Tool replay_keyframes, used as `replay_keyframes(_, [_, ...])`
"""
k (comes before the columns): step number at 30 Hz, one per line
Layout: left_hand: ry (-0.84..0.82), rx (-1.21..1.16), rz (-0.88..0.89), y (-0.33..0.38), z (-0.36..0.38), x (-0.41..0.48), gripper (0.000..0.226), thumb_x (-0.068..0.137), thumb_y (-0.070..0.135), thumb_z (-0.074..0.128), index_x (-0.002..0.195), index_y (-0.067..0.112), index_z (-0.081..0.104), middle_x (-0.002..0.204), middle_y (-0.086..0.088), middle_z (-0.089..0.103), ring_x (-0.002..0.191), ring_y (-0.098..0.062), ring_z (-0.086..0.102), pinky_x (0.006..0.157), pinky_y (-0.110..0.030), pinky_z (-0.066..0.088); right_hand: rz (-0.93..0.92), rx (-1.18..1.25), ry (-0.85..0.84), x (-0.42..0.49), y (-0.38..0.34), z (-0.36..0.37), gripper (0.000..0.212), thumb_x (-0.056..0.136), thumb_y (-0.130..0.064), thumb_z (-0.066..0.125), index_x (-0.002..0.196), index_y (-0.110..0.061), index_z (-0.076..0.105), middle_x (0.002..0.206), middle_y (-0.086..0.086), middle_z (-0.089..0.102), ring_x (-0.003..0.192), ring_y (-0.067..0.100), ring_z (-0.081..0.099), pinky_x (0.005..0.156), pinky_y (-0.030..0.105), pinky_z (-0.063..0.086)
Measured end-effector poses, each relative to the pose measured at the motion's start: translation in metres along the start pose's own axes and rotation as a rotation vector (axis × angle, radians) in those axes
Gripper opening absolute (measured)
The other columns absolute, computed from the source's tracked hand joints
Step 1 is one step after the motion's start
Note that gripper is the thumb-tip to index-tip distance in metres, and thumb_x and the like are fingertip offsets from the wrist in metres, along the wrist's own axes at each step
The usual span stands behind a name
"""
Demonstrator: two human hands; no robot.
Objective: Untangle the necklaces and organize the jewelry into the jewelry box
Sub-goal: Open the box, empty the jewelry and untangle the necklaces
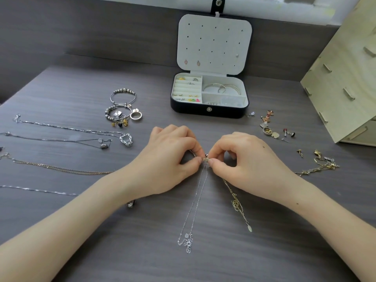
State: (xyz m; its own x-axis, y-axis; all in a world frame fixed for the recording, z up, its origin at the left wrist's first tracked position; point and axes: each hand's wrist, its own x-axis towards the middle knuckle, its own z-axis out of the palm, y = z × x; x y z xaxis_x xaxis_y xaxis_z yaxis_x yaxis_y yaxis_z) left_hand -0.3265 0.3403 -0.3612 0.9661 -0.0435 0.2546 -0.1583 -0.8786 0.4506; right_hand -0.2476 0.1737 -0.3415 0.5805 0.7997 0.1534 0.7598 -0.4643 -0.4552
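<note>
Hemmed by laid-out necklaces along the left edge of the grey worktop and a wooden rack at its right, the left hand and right hand each pinched in their grip the silver necklace mid-worktop, before the open jewelry box by the back wall.

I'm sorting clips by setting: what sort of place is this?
Probably a home desk or dressing table: a dark wood-grain tabletop, an open jewelry box holding rings and bangles, and a pale wooden organizer at the right. The left hand and right hand pinch a silver necklace.
</note>
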Motion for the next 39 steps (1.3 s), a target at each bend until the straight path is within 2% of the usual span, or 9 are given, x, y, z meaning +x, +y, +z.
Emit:
replay_keyframes(8, [0.006,0.042,0.020,0.0004,-0.0005,-0.0009,0.032,0.077,0.045,0.039,0.085,0.031,0.066,0.090,0.012,0.055,0.085,-0.014,0.048,0.073,-0.030,0.023,0.035,0.061,-0.097,0.0014,-0.0025,-0.0040,0.020,0.082,-0.026,0.059,0.069,-0.039,0.052,0.061,-0.023,0.052,0.071,-0.011,0.048,0.058,0.008,0.032])
replay_keyframes(12, [-0.009,-0.030,0.004,0.0014,-0.0001,0.0003,0.035,0.075,0.054,0.039,0.089,0.035,0.066,0.093,0.018,0.051,0.091,-0.008,0.044,0.077,-0.025,0.021,0.038,0.071,-0.125,0.0021,-0.0042,-0.0071,0.018,0.084,-0.024,0.058,0.072,-0.037,0.055,0.066,-0.042,0.049,0.069,-0.010,0.048,0.059,0.009,0.033])
replay_keyframes(15, [-0.013,-0.061,0.006,0.0012,-0.0001,0.0016,0.036,0.073,0.057,0.041,0.087,0.035,0.066,0.094,0.017,0.052,0.092,-0.006,0.045,0.076,-0.024,0.020,0.035,0.073,-0.137,0.0021,-0.0051,-0.0091,0.018,0.084,-0.025,0.058,0.071,-0.037,0.053,0.065,-0.045,0.047,0.066,-0.011,0.047,0.058,0.009,0.033])
replay_keyframes(20, [-0.036,-0.107,-0.007,-0.0004,0.0003,0.0017,0.028,0.071,0.061,0.040,0.081,0.043,0.059,0.094,0.019,0.053,0.093,-0.003,0.043,0.078,-0.023,0.021,0.047,0.085,-0.131,0.0018,-0.0046,-0.0091,0.018,0.083,-0.029,0.057,0.068,-0.038,0.052,0.062,-0.039,0.049,0.062,-0.005,0.047,0.053,0.014,0.031])
replay_keyframes(23, [-0.052,-0.139,-0.029,0.0007,-0.0006,0.0020,0.019,0.072,0.059,0.048,0.079,0.044,0.056,0.093,0.020,0.053,0.093,-0.001,0.043,0.084,-0.009,0.018,0.054,0.086,-0.127,0.0016,-0.0042,-0.0096,0.017,0.083,-0.030,0.056,0.068,-0.037,0.053,0.061,-0.036,0.050,0.060,-0.003,0.047,0.052,0.017,0.029])
replay_keyframes(26, [-0.058,-0.156,-0.057,0.0002,-0.0011,0.0019,0.006,0.074,0.051,0.052,0.077,0.046,0.054,0.094,0.017,0.055,0.093,-0.002,0.044,0.086,-0.008,0.017,0.040,0.043,-0.111,0.0016,-0.0032,-0.0096,0.020,0.083,-0.028,0.058,0.067,-0.038,0.051,0.067,-0.042,0.049,0.067,-0.008,0.047,0.058,0.012,0.033])
replay_keyframes(29, [-0.060,-0.157,-0.055,-0.0004,-0.0001,0.0017,0.009,0.072,0.055,0.048,0.076,0.048,0.052,0.094,0.017,0.055,0.093,-0.001,0.043,0.085,-0.007,0.017,0.011,-0.002,-0.084,0.0006,-0.0021,-0.0085,0.019,0.081,-0.029,0.059,0.069,-0.040,0.050,0.075,-0.041,0.050,0.076,-0.007,0.046,0.062,0.008,0.032])
replay_keyframes(32, [-0.064,-0.153,-0.065,-0.0001,0.0001,0.0013,0.005,0.074,0.049,0.053,0.077,0.045,0.055,0.093,0.017,0.055,0.094,-0.002,0.044,0.085,-0.007,0.017,0.001,0.024,-0.056,-0.0004,-0.0006,-0.0075,0.014,0.080,-0.027,0.062,0.076,-0.039,0.057,0.068,-0.023,0.055,0.077,-0.005,0.045,0.061,0.009,0.029])
replay_keyframes(39, [-0.034,-0.143,-0.043,0.0000,0.0006,0.0002,0.017,0.071,0.061,0.044,0.075,0.047,0.053,0.091,0.016,0.055,0.090,-0.002,0.044,0.085,-0.008,0.018,-0.042,-0.012,0.037,-0.0001,-0.0008,-0.0043,0.013,0.075,-0.036,0.056,0.074,-0.030,0.068,0.064,-0.023,0.055,0.071,-0.004,0.045,0.063,0.010,0.032])
